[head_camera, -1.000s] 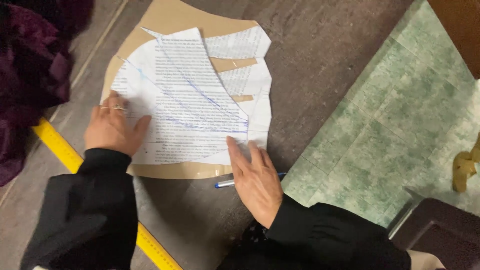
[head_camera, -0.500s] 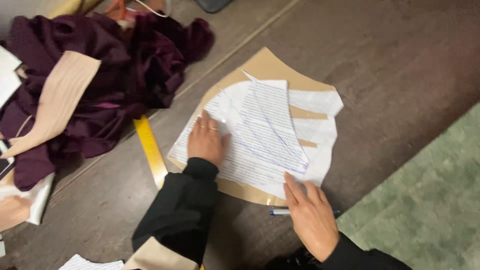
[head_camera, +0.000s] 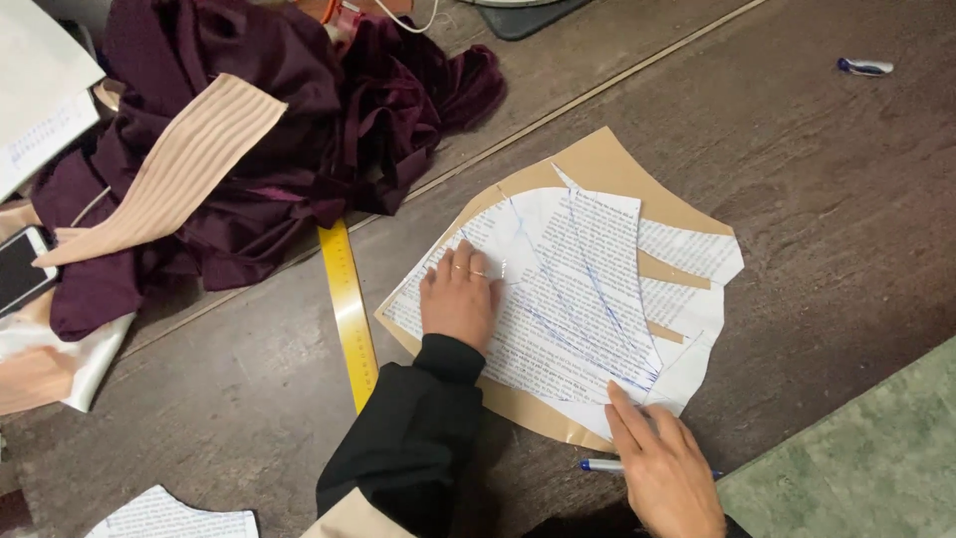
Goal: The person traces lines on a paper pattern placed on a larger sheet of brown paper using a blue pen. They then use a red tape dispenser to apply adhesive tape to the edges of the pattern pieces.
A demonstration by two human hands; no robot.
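Observation:
A white printed paper pattern [head_camera: 573, 299] with blue pen lines lies on a tan cardboard piece [head_camera: 597, 164] on the dark floor. My left hand [head_camera: 458, 299] rests flat on the pattern's left part, fingers together, a ring on one finger. My right hand [head_camera: 662, 468] presses its fingertips on the pattern's lower right corner. A blue and white pen [head_camera: 602, 465] lies on the floor, partly under my right hand. Neither hand grips anything.
A yellow ruler [head_camera: 349, 314] lies left of the cardboard. A heap of dark purple velvet cloth [head_camera: 259, 139] with a ribbed beige strip [head_camera: 169, 169] sits at upper left, beside a phone [head_camera: 20, 267]. A green rug [head_camera: 856, 468] is at lower right. A small marker [head_camera: 864, 67] lies far right.
The view has swung left and back, bringing the purple cloth, the phone and the ruler into sight. Both hands stay pressed on the paper pattern.

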